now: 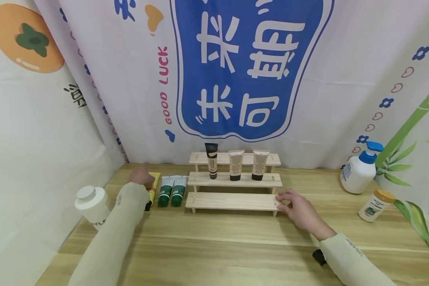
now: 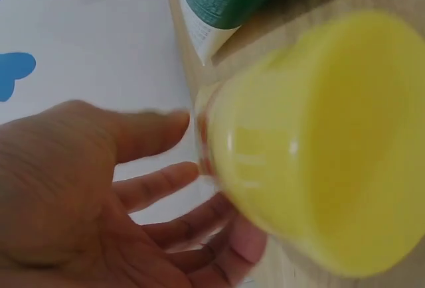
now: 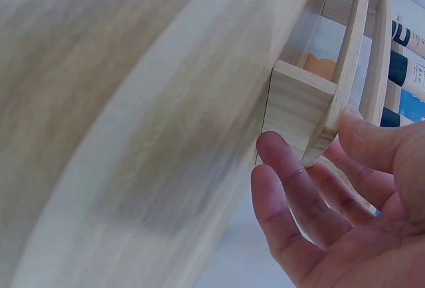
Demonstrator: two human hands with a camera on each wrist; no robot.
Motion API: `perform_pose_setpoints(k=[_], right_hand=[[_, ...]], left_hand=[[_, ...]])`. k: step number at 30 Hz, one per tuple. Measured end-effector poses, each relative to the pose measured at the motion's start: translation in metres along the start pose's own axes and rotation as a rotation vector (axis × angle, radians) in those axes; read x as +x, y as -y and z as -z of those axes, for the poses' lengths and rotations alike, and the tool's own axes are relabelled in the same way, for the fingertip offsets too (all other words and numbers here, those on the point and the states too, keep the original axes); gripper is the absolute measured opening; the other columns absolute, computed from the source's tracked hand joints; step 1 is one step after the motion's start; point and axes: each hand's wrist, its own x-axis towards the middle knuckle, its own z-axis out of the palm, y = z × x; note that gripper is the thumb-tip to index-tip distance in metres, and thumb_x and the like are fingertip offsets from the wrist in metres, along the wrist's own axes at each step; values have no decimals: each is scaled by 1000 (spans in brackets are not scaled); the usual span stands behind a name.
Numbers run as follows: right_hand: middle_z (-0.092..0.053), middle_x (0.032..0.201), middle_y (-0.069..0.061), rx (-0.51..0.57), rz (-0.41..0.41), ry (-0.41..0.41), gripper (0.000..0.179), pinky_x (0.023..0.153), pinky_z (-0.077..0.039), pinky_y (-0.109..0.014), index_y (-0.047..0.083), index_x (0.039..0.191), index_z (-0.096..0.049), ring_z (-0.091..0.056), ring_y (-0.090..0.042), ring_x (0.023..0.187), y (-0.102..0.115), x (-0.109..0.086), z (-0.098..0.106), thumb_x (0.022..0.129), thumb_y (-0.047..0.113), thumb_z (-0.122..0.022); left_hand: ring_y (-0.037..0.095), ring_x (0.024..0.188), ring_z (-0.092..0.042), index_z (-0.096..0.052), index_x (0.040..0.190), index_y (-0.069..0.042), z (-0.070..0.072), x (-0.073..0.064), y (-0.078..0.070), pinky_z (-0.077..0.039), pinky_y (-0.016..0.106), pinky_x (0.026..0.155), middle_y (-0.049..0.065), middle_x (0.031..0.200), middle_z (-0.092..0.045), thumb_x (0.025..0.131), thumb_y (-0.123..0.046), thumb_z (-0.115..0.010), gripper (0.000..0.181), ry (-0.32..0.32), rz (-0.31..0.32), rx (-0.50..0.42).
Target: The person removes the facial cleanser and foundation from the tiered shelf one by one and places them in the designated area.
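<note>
My left hand (image 1: 141, 175) is at the far end of a yellow tube (image 1: 153, 186) lying on the table. In the left wrist view, the thumb and loosely bent fingers are close against the narrow end of the yellow tube (image 2: 265, 142), whose broad round end faces the camera. My right hand (image 1: 297, 208) holds the right end of a tiered wooden display rack (image 1: 232, 201) at its lowest step. There the thumb (image 3: 362, 135) lies over the step's edge, with fingers below and beside the leg. Two green-and-white tubes (image 1: 173, 191) lie between the yellow tube and the rack.
On the rack's middle step stand a black-and-beige tube (image 1: 212, 161) and two pinkish tubes, one at its right end (image 1: 260, 165). A white jar (image 1: 93, 204) is at far left. At right are a blue-topped pump bottle (image 1: 359, 171) and an orange-capped bottle (image 1: 375, 206). Printed curtain (image 1: 314, 115) hangs behind.
</note>
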Motion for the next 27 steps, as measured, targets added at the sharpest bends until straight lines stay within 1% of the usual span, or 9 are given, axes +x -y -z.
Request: perform_pose_setpoints(k=[3,11,14,16,18,20,22,24,27], right_hand=[[-59,114,-9,4,3,-9,26,64,-48,-27,2,109,-68,-56,-13,74,1,0,1,85,9,-71],[-58,115,-9,-2,-9,3,26,64,-48,-27,2,110,-67,-55,-13,75,1,-2,1,85,10,-70],[-58,116,-11,2,-6,12,26,64,-48,-27,1,111,-67,-55,-13,74,1,-1,2,86,10,-70],[-58,116,-11,4,-8,12,26,64,-48,-27,1,110,-67,-55,-13,74,2,-1,2,86,10,-70],[-58,115,-11,4,-7,12,26,63,-48,-27,1,110,-67,-56,-13,74,2,-1,2,85,10,-70],[-59,115,-10,3,-8,11,26,64,-48,-27,1,110,-67,-56,-13,74,2,-1,2,85,10,-70],[-59,115,-10,1,-7,11,26,64,-49,-26,1,110,-67,-56,-13,75,2,-1,2,85,10,-70],[-59,115,-9,-1,-11,9,26,64,-49,-26,2,110,-67,-56,-13,75,2,-2,1,85,10,-70],[-58,115,-9,-4,-12,12,26,64,-48,-26,2,110,-67,-56,-12,75,2,-1,1,85,10,-70]], left_hand=[[32,83,-53,-58,104,13,-1,-4,-1,-48,42,72,23,96,-57,87,-20,-59,37,30,16,62],[30,80,-53,-60,101,11,0,-13,-4,-46,40,70,21,94,-57,92,-23,-53,36,45,21,46],[31,78,-54,-57,105,11,5,-17,-10,-46,40,65,22,94,-57,92,-20,-48,34,-13,4,3],[34,83,-56,-54,114,9,8,-21,-19,-48,42,66,24,100,-57,93,-18,-47,35,-99,-40,-28],[38,93,-55,-49,126,5,12,-28,-33,-49,47,72,26,110,-55,95,-19,-47,40,-190,-116,-77],[39,105,-52,-46,133,0,16,-35,-51,-47,51,80,24,121,-51,97,-21,-49,42,-270,-233,-120],[37,112,-48,-43,138,-6,19,-44,-71,-44,52,87,21,128,-48,97,-22,-52,45,-332,-378,-164],[33,112,-48,-43,140,-10,21,-55,-90,-44,50,89,16,131,-48,95,-19,-57,48,-383,-537,-205],[28,104,-51,-45,140,-15,19,-70,-114,-47,43,84,12,127,-50,92,-16,-63,52,-467,-753,-204]])
